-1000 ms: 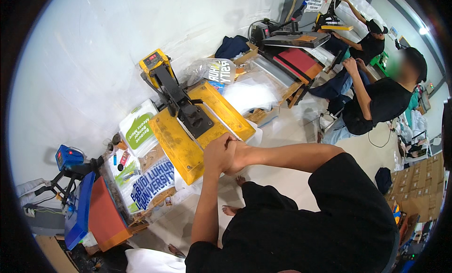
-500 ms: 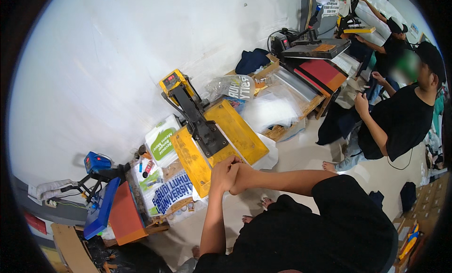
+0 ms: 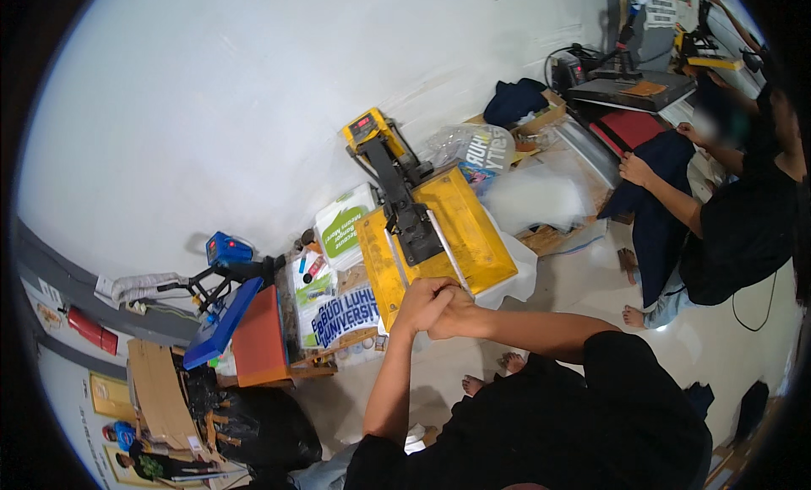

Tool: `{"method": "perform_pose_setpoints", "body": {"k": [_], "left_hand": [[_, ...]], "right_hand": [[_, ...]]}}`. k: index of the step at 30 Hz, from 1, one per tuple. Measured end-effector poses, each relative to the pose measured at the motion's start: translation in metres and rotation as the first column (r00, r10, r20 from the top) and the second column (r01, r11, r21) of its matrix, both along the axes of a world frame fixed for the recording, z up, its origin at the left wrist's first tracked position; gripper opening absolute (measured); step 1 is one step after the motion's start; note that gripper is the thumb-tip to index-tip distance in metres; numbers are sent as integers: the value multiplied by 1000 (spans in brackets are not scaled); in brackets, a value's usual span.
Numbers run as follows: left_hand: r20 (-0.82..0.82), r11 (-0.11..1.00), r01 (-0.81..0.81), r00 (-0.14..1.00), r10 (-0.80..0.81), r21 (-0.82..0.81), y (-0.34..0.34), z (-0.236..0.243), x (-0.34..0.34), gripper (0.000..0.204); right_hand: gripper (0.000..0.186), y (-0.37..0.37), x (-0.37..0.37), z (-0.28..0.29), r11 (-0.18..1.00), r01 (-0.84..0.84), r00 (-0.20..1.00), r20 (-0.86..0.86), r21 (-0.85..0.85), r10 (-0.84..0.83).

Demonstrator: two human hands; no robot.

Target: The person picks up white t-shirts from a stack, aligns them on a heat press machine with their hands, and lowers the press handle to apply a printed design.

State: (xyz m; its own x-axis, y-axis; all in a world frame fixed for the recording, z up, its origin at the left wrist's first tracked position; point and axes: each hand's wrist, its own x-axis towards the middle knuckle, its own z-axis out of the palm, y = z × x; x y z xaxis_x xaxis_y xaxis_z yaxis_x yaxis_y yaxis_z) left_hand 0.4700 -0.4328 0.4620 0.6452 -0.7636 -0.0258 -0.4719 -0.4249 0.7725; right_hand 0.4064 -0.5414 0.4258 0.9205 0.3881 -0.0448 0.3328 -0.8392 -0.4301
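Observation:
Before me is a yellow heat press (image 3: 460, 236) with its yellow top plate down, a black centre bracket and two metal handle bars running toward me. My left hand (image 3: 418, 304) and my right hand (image 3: 456, 315) are closed together, overlapping, at the near end of those bars. Their fingers are curled, and whether the handle's crossbar lies inside them is hidden. White sheet material (image 3: 521, 269) sticks out under the press's right side. Left of the press lie a white pack with a green print (image 3: 345, 230) and a sheet with blue lettering (image 3: 348, 315).
A blue heat press (image 3: 224, 321) with an orange pad (image 3: 258, 338) stands at left, above black plastic bags (image 3: 266, 431). Clear plastic sheets (image 3: 541, 194) lie right. A co-worker (image 3: 735, 236) there holds dark cloth (image 3: 655, 194) by a black heat press (image 3: 634, 91) with a red pad.
My view has swung left, so the scene sits farther right. My hands stay together by the yellow press. The co-worker has brought the dark cloth up to the red pad.

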Motion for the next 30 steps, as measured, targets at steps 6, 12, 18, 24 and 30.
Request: {"method": "perform_pose_setpoints", "body": {"k": [6,12,18,24,30], "left_hand": [[1,995,-80,997,80,-62,0,8,0,39],[78,992,-67,994,75,-102,12,61,-8,36],[531,666,-131,501,684,-735,28,48,-89,25],[420,806,-400,702,576,-437,48,-66,-120,21],[483,730,-656,585,651,-190,48,-152,-34,59]], "right_hand": [[40,-7,6,45,994,-5,999,49,106,0],[22,-5,10,61,985,-64,977,212,160,29],[11,-23,3,144,988,-145,905,411,55,110],[18,-22,93,293,995,-99,587,808,19,43],[22,-53,134,383,982,23,648,751,-185,126]]}}
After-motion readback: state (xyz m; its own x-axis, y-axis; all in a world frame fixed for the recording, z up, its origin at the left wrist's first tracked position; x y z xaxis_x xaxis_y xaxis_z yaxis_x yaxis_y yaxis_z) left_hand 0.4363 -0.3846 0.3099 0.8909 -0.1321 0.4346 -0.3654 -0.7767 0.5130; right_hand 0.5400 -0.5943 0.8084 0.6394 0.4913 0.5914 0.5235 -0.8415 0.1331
